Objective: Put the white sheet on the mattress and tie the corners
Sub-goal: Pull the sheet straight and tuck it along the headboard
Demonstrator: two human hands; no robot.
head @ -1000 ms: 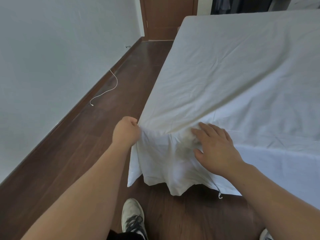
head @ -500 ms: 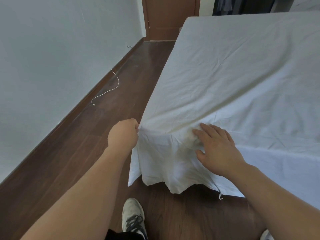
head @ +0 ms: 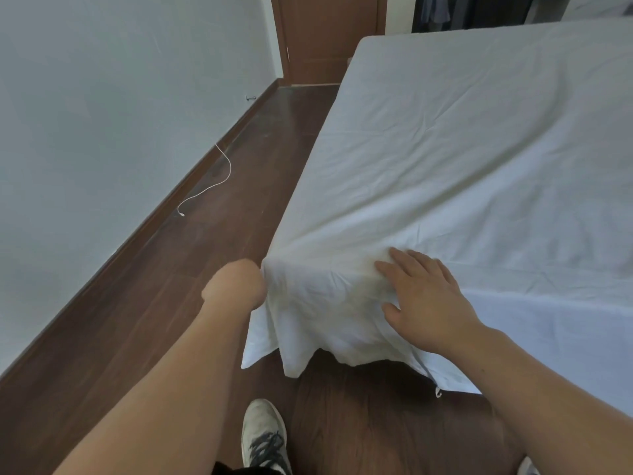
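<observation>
The white sheet [head: 462, 149] lies spread over the mattress, which it covers fully, and hangs down at the near left corner in loose folds [head: 308, 320]. My left hand [head: 236, 286] is fisted on the sheet's edge at that corner and pulls it leftward. My right hand [head: 424, 303] lies flat on the sheet, fingers spread, pressing the cloth against the mattress corner. A small white tie or loop [head: 438, 392] dangles from the hem below my right wrist.
Dark wooden floor [head: 239, 200] runs between the bed and the white wall [head: 102, 114] on the left. A white cable [head: 209, 190] lies on the floor by the baseboard. A brown door [head: 325, 36] stands at the far end. My shoe [head: 263, 437] is below the corner.
My left hand has drawn the sheet's edge a little further left and down, tightening the folds at the corner. My right hand stays pressed in place.
</observation>
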